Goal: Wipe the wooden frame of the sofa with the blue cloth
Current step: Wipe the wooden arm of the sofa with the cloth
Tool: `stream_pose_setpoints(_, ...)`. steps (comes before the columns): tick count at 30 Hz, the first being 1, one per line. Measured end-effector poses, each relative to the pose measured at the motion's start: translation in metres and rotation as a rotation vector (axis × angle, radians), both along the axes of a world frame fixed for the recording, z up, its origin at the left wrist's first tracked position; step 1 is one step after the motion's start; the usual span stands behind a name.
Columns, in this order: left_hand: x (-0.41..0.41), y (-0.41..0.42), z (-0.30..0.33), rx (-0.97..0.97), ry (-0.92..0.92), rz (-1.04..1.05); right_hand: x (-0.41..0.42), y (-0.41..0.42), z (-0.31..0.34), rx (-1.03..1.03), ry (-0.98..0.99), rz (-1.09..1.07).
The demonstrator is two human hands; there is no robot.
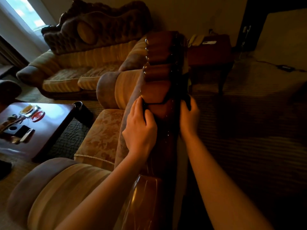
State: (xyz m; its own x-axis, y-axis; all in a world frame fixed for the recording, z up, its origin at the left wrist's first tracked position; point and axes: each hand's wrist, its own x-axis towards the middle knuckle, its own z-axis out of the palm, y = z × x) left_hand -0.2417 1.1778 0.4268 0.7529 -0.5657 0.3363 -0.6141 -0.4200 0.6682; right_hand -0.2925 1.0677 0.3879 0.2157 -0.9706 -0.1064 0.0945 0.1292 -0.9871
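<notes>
- We see the wooden frame, glossy carved top rail of the near sofa, running from 6 o'clock up to about 12 o'clock through frame centre.
- Blue cloth reads as a dark band stretched across the rail, just above centre; colour hard to tell in the dim light.
- Left hand sits on the cushion side of the rail, at 9 o'clock of the cloth, fingers curled and gripping the cloth's left end.
- Right hand is on the rear side of the rail, at 3 o'clock of the cloth, fingers curled round the dark right end of the cloth.
- Cloth touches the wood between both hands.
- Seat cushion lies at 9 o'clock of the left hand.
- Second sofa at 10 o'clock, well apart.
- Coffee table at 9 o'clock, with small items on it; we can't tell what they are.
- Side table at 1 o'clock, beyond the rail's far end.
</notes>
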Motion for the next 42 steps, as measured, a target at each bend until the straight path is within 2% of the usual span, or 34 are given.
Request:
stream_pose_setpoints(6,-0.001,0.0,-0.004,0.024,-0.023,0.017,-0.043,0.097,-0.003,0.006,-0.092,-0.032)
stream_pose_setpoints(12,0.001,0.0,-0.004,0.015,-0.02,0.019,0.001,0.009,0.028,-0.109,-0.033,0.002)
stream_pose_setpoints(15,0.002,0.001,-0.004,0.01,-0.014,0.021,0.024,-0.041,0.019,-0.043,0.016,0.042)
stream_pose_setpoints(18,0.002,0.0,-0.005,-0.002,0.002,0.02,0.024,-0.048,0.009,0.009,0.027,0.052)
stream_pose_setpoints(21,0.0,0.001,-0.003,0.006,0.011,0.033,0.008,-0.016,0.004,0.018,-0.011,0.05)
stream_pose_setpoints(25,0.002,0.003,-0.001,-0.012,0.052,-0.02,-0.031,0.072,-0.005,-0.027,-0.02,-0.004)
stream_pose_setpoints(27,0.001,0.005,0.003,-0.029,0.091,-0.05,-0.043,0.108,-0.009,-0.163,0.006,-0.021)
stream_pose_setpoints(29,0.002,0.006,0.006,-0.046,0.164,-0.069,-0.046,0.123,-0.008,-0.402,0.109,-0.06)
stream_pose_setpoints(33,0.009,0.011,0.012,-0.224,0.412,-0.185,-0.028,0.1,0.007,-0.82,0.478,-0.066)
stream_pose_setpoints(35,0.016,0.015,0.021,-0.386,0.624,-0.182,-0.015,0.076,0.029,-0.896,0.612,0.02)
stream_pose_setpoints(37,0.023,0.024,0.029,-0.462,0.767,-0.105,-0.003,0.057,0.049,-0.926,0.7,0.084)
stream_pose_setpoints(39,0.029,0.039,0.029,-0.482,0.808,-0.069,0.001,0.057,0.052,-0.977,0.774,0.081)
stream_pose_setpoints(42,0.04,0.064,0.017,-0.504,0.875,-0.041,-0.008,0.088,0.034,-1.159,0.826,0.064)
